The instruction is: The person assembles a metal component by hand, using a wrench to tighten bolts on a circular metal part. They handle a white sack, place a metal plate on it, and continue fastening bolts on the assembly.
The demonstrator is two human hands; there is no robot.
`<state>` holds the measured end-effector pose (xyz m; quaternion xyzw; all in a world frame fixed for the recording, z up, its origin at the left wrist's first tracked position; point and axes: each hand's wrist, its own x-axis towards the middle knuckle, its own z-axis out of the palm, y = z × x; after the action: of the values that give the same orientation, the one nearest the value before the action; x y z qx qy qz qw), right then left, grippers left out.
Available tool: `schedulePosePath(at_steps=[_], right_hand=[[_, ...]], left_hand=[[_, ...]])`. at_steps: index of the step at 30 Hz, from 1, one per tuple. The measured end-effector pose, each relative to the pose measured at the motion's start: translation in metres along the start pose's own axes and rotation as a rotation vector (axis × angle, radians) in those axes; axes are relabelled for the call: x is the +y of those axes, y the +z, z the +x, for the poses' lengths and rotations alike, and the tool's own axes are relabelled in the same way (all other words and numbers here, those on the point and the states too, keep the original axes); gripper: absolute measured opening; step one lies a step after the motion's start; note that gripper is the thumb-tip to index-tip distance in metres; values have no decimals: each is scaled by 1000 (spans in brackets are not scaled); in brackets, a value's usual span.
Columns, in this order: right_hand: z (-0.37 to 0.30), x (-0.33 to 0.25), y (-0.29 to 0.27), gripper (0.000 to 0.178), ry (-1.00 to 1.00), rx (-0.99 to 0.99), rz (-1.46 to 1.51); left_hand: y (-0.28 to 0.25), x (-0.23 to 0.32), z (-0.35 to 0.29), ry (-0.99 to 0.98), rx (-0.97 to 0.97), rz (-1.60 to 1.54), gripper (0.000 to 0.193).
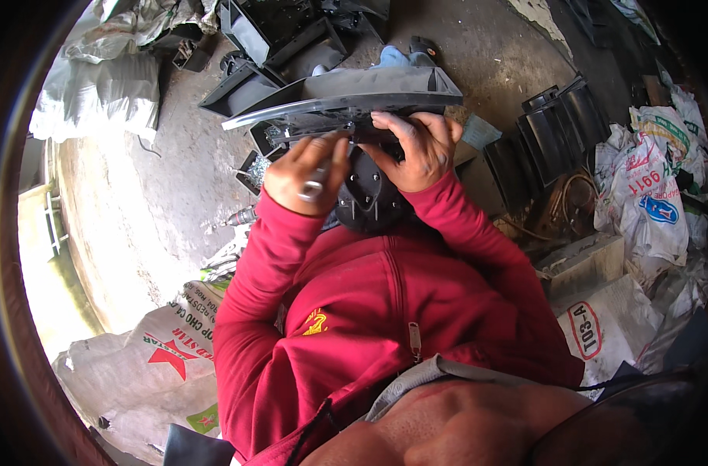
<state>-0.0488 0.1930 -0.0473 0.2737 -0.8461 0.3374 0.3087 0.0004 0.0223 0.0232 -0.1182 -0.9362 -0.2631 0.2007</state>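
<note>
A long black plastic housing (354,88) with a pale, glossy front edge stands crosswise in front of my chest. My right hand (420,147) grips its near side, fingers bent over it and thumb pointing down and inward. Close to the housing's middle, my left hand (306,172) is closed with fingertips pinched together; what they pinch is too small to make out. A shiny metal piece with a rounded end (313,188) lies against the back of that hand. Between my wrists sits a black rounded part (367,190) with several bright screw heads.
Small bins of screws (253,169) stand left of the housing, with a drill-like tool (241,217) below. More black housings (280,39) lie on the floor ahead. Black curved parts (552,132) are stacked at right. White sacks (641,175) lie at both sides.
</note>
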Motion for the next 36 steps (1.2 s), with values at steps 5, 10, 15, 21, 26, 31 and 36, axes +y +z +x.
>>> schedulePosePath(at_steps=[5,10,15,21,26,31,36], right_hand=[[1,-5,-5,44,12,-57,-24],[0,-1,-3,42,11,-37,-24],[0,1,2,48,-27,-16,-35],[0,-1,0,48,-28,-3,-55],[2,-4,-4,49,-16,-20,-43],[-1,-4,-2,48,19,-83,-42],[-3,0,0,49,-5,-15,-28]], left_hand=[[12,20,16,-20,-321,375,13],[14,0,12,-83,-219,163,14],[8,-35,-15,-718,-122,-929,29],[2,-27,-18,-630,2,-916,26],[7,-9,-4,-89,-12,-87,14],[15,18,17,-17,-281,350,14],[15,-7,6,-91,-248,46,19]])
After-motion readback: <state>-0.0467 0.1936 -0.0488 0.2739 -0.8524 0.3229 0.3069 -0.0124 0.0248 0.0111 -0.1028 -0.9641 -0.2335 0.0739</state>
